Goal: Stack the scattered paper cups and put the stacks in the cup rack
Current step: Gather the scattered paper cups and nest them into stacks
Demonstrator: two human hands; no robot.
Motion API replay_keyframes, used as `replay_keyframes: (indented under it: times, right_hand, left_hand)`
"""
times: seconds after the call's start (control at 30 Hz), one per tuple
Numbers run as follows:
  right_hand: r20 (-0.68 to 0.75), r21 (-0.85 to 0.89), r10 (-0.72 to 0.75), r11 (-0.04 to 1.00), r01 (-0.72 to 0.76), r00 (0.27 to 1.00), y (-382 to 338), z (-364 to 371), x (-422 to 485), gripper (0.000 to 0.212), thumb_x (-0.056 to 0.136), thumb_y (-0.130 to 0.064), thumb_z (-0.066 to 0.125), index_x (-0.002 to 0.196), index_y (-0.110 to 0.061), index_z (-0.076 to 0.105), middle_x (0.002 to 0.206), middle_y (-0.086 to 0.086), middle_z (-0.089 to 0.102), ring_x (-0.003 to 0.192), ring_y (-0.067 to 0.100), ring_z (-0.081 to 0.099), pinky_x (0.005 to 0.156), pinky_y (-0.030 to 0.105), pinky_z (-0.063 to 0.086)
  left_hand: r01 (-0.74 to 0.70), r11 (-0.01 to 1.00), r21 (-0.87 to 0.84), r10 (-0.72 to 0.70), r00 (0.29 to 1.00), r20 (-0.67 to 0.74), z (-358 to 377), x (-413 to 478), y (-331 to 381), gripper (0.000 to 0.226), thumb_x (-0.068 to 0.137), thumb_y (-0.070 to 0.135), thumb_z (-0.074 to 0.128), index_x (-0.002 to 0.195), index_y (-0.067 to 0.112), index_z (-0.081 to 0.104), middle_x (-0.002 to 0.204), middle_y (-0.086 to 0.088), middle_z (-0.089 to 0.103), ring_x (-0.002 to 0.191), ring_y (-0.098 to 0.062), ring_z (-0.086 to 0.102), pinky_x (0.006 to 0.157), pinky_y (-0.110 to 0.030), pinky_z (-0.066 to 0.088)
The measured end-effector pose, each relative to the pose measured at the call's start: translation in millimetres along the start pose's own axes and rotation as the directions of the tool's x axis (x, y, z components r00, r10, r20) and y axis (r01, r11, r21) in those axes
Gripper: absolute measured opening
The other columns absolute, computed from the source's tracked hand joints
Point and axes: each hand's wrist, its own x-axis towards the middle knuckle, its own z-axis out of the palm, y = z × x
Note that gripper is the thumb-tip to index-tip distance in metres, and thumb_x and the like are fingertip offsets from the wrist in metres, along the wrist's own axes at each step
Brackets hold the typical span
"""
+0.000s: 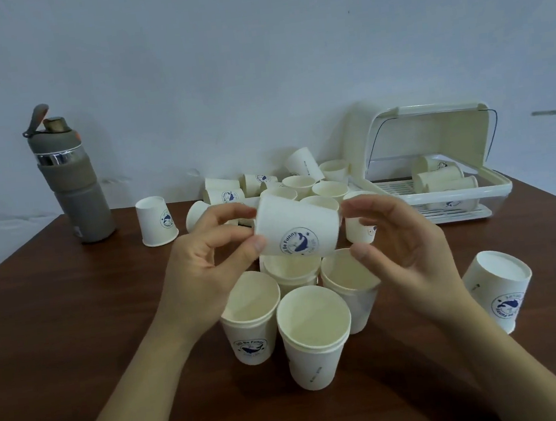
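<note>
I hold a white paper cup (297, 229) with a blue whale logo on its side above the table. My left hand (206, 262) pinches one end with thumb and fingers, and my right hand (403, 241) pinches the other end. Directly below stand several upright cup stacks: front left (252, 319), front middle (314, 326), right (349, 281) and one partly hidden under the held cup (291, 270). A loose pile of cups (301, 184) lies behind. The white cup rack (501, 192) sits at the back right with its lid raised and cups lying inside (445, 179).
A grey water bottle (67, 177) stands at the back left. One upside-down cup (156, 221) sits beside it, another (499, 290) at the right near my forearm. The brown wooden table (58, 319) ends at a pale wall.
</note>
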Motion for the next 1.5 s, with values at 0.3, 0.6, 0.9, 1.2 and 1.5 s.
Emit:
replay_keyframes:
  times: [0.3,0.6,0.9,1.2,1.5]
  right_hand:
    - [0.04,-0.94,0.535,0.305,-0.149,0.844,-15.8,-54.3,-10.1,0.062,0.092,-0.054,0.054,0.146,-0.026,0.046,0.155,-0.004,0.039,0.147,0.023,0.029,0.119,0.046,0.025]
    - [-0.054,-0.971,0.85,0.078,-0.227,0.524,-25.1,-73.1,-8.4,0.067,0.086,-0.059,0.06,0.142,-0.024,0.045,0.154,0.0,0.035,0.138,0.029,0.039,0.101,0.047,0.046]
    - [-0.013,-0.881,0.754,0.303,-0.365,0.657,-11.3,-61.7,-5.8,0.088,0.082,-0.04,0.074,0.154,-0.019,0.028,0.154,0.004,0.037,0.133,0.027,0.047,0.1,0.036,0.045]
    - [-0.32,-0.822,0.614,0.199,-0.533,0.722,-6.4,-69.9,1.1,0.062,0.078,-0.074,0.06,0.109,-0.02,0.057,0.098,0.008,0.061,0.092,0.036,0.06,0.076,0.041,0.052]
    - [-0.359,0.108,0.554,0.824,-0.556,0.752,17.8,-33.6,40.9,0.041,0.096,-0.04,0.063,0.111,-0.002,0.063,0.096,0.008,0.073,0.077,0.016,0.07,0.064,0.022,0.051]
  left_hand:
    - [0.088,0.989,-0.121,-0.096,0.994,-0.06,-3.4,4.2,-7.1,0.017,0.079,0.017,0.072,0.081,0.031,0.082,0.112,0.011,0.066,0.105,-0.003,0.063,0.095,-0.032,0.051]
    - [0.138,0.979,-0.15,-0.157,0.98,-0.122,-8.4,6.0,-9.8,0.011,0.069,0.04,0.075,0.078,0.035,0.081,0.113,0.011,0.069,0.109,-0.006,0.062,0.102,-0.04,0.046]
    - [0.235,0.844,-0.482,-0.339,0.93,-0.14,-11.1,9.2,-19.3,0.014,0.075,0.011,0.072,0.087,0.006,0.073,0.119,-0.002,0.065,0.107,-0.02,0.065,0.096,-0.041,0.056]
    - [0.28,0.752,-0.596,-0.431,0.894,-0.125,-7.5,8.2,-8.6,0.006,0.088,0.001,0.062,0.086,0.005,0.067,0.117,-0.025,0.063,0.108,-0.033,0.064,0.091,-0.043,0.059]
    - [0.354,0.777,-0.521,-0.49,0.86,-0.145,-3.5,6.3,-7.4,0.008,0.086,0.016,0.065,0.085,0.009,0.068,0.099,-0.026,0.067,0.094,-0.041,0.062,0.095,-0.066,0.046]
